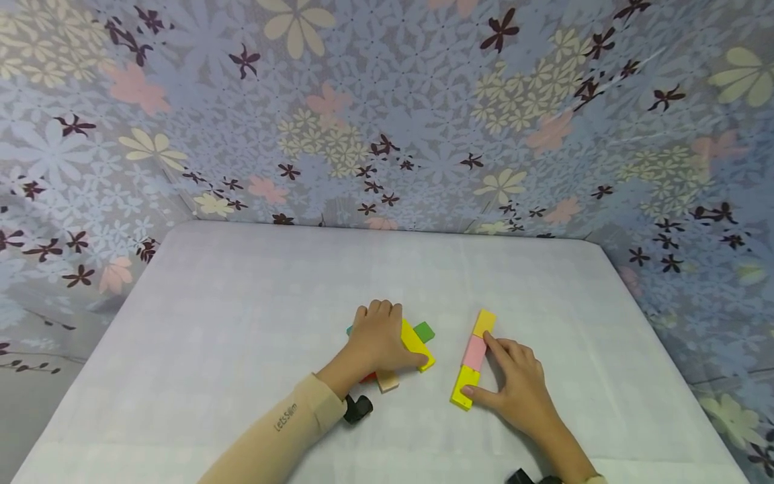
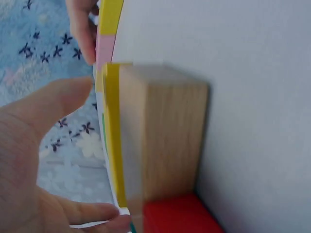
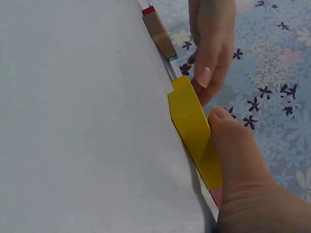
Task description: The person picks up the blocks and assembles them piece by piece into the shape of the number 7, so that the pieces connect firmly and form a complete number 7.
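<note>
Low in the head view, the left hand (image 1: 376, 341) spreads wide over a long yellow block (image 1: 415, 344) at its three o'clock; whether it grips, I cannot tell. The right hand (image 1: 519, 383), loosely parted, touches a yellow-pink-yellow row (image 1: 474, 353) at its nine o'clock; light, even pressure should keep that straight. Left wrist view: pale, grained wooden block (image 2: 175, 141) centrally, red block (image 2: 180, 213) at five o'clock. Right wrist view: thumb (image 3: 238, 150) against smooth, plain yellow.
</note>
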Available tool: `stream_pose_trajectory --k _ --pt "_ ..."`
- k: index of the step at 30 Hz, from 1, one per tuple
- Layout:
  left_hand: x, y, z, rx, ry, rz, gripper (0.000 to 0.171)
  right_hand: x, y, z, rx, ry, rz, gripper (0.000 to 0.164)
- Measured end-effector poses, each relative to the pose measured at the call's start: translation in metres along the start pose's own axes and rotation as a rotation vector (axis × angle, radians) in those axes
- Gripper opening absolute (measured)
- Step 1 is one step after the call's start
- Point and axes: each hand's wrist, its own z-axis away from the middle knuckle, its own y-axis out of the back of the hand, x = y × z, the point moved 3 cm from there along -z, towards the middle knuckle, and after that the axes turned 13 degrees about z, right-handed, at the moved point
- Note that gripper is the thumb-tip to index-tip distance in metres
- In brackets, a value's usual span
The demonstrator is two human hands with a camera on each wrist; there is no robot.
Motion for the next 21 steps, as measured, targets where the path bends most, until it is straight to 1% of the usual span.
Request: stream_pose_trajectory --k 4,8,12,16,21 --pt "0.009 -0.007 0.006 0.005 -0.032 -0.083 0.106 0.000 -0.001 -0.001 -0.009 -0.020 -0.003 0.105" --pt "0.015 -0.009 0.010 0.024 -0.040 -0.114 0.104 0.000 -0.001 0.000 -0.018 -0.031 -0.008 0.105" --pt "0.016 -0.010 0.010 0.056 -0.031 -0.122 0.099 0.000 -0.001 0.000 -0.009 -0.026 -0.006 0.105" --pt "0.015 -0.011 0.009 0.085 -0.035 -0.146 0.095 0.001 0.000 -0.001 0.012 -0.017 0.000 0.106" --pt "0.015 -0.011 0.009 0.090 -0.052 -0.182 0.092 0.002 -0.001 -0.001 0.007 -0.013 0.003 0.112"
